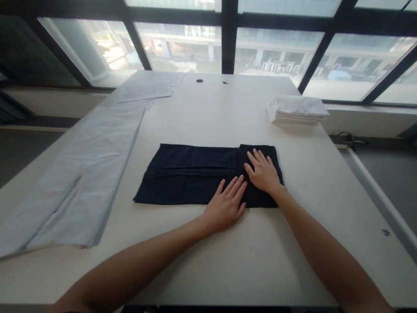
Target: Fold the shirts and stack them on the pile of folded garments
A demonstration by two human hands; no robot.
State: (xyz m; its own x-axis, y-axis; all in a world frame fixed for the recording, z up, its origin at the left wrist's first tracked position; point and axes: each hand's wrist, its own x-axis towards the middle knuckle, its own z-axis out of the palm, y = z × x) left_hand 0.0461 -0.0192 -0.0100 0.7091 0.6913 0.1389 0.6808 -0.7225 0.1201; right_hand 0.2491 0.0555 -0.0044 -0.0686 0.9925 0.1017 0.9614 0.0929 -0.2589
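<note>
A dark navy folded garment [187,174] lies flat in the middle of the white table [297,237]. My left hand [226,205] rests palm down on its near right edge, fingers stretched out and close together. My right hand [263,171] lies flat on the garment's right end, fingers spread, just beyond the left hand. Neither hand grips anything.
A long pale blue garment [89,173] is spread along the table's left side. A stack of folded white cloths [296,110] sits at the far right. More pale fabric [148,87] lies at the far left, under the large windows.
</note>
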